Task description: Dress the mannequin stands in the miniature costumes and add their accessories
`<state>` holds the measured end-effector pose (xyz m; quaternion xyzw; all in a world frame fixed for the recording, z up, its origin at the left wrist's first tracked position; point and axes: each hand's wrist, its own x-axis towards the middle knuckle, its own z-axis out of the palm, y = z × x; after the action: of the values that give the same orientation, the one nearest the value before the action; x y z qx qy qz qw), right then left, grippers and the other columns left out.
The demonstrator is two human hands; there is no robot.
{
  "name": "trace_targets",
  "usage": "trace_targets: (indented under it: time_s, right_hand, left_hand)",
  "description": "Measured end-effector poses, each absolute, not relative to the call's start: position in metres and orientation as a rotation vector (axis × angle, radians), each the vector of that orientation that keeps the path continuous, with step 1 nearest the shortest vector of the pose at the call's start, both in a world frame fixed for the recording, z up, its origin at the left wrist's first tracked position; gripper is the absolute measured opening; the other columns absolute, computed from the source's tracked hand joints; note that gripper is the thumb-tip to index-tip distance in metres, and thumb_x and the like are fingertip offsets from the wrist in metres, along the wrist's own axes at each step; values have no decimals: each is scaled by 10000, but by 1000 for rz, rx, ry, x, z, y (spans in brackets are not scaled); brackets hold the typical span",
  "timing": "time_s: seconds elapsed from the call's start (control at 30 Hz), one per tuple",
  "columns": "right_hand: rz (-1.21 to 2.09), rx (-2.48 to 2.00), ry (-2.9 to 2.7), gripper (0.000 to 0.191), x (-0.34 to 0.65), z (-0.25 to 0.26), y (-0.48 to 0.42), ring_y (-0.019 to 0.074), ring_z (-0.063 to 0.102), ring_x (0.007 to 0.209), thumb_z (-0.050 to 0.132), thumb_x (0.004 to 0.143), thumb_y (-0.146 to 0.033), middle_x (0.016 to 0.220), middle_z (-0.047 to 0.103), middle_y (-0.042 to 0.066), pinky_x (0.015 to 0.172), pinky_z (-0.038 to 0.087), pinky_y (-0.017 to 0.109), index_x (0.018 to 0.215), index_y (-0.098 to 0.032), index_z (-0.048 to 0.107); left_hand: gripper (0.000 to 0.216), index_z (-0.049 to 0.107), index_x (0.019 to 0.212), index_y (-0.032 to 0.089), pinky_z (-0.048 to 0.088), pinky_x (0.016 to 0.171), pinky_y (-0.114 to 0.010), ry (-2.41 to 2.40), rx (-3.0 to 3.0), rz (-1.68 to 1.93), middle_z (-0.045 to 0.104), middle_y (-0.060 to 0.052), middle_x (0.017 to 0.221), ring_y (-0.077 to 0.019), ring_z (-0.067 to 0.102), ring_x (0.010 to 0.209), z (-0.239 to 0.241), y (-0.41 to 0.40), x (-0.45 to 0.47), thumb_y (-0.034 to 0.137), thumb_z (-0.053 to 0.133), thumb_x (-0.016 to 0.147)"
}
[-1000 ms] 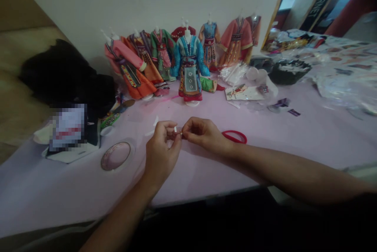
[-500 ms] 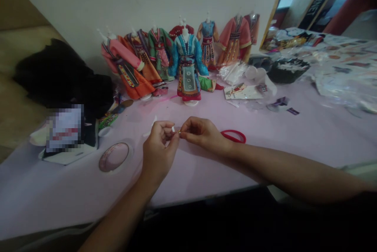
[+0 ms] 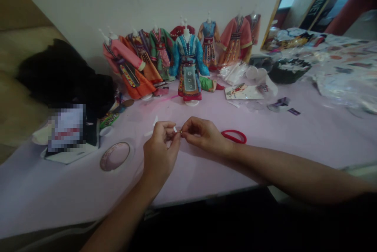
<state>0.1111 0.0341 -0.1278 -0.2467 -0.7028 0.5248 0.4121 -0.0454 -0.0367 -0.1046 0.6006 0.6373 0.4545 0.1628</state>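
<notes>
Head view: how are the fingers set, and what is gripped?

The fingers of both hands are curled and closed, and a tiny gold-coloured bead (image 3: 181, 131) is pinched at the fingertips, between the left hand (image 3: 160, 153) and the right hand (image 3: 204, 136). A thin white strip (image 3: 175, 129) is seen just left of the bead, beside the left fingertips. Its exact hold is too small to be told.

What surface is found beneath the fingers?

A lilac table cover (image 3: 73, 193) is spread below them, smooth and faintly sheened. A red plastic loop (image 3: 234, 137) is lying just right of the right fingers, and a round tape roll (image 3: 114, 156) is placed left of the left fingers.

And farther beyond the fingers?

A row of miniature embroidered costumes is displayed on white stands against a plain white wall (image 3: 132, 0), with a blue robe (image 3: 188, 67) set at the front. Crinkled clear plastic sheets (image 3: 344, 83) are heaped far to the right of the fingers, near a dark bowl (image 3: 288, 72). A soft black fabric heap (image 3: 64, 75) is piled far to the left, beside a card blurred beyond reading (image 3: 66, 132).
</notes>
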Motion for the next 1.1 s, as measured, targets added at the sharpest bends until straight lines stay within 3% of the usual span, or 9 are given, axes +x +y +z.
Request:
trace_targets:
  time_s: [0.17, 1.1]
  right_hand:
    - [1298, -642, -1770, 61, 111, -128, 33, 111, 601, 739, 663, 831, -203, 808, 641, -2, 730, 501, 273, 845, -172, 612]
    - [1280, -627, -1786, 35, 111, -127, 31, 114, 592, 729, 627, 804, -190, 792, 630, -6, 734, 508, 282, 823, -185, 597]
  left_hand:
    - [226, 573, 1087, 234, 558, 799, -352, 1877, 1831, 1281, 733, -16, 913, -191, 735, 852, -105, -40, -44, 238, 653, 875]
    - [232, 569, 1072, 242, 571, 754, -321, 1936, 1960, 1265, 741, 10, 876, -182, 748, 807, -102, -41, -42, 197, 655, 861]
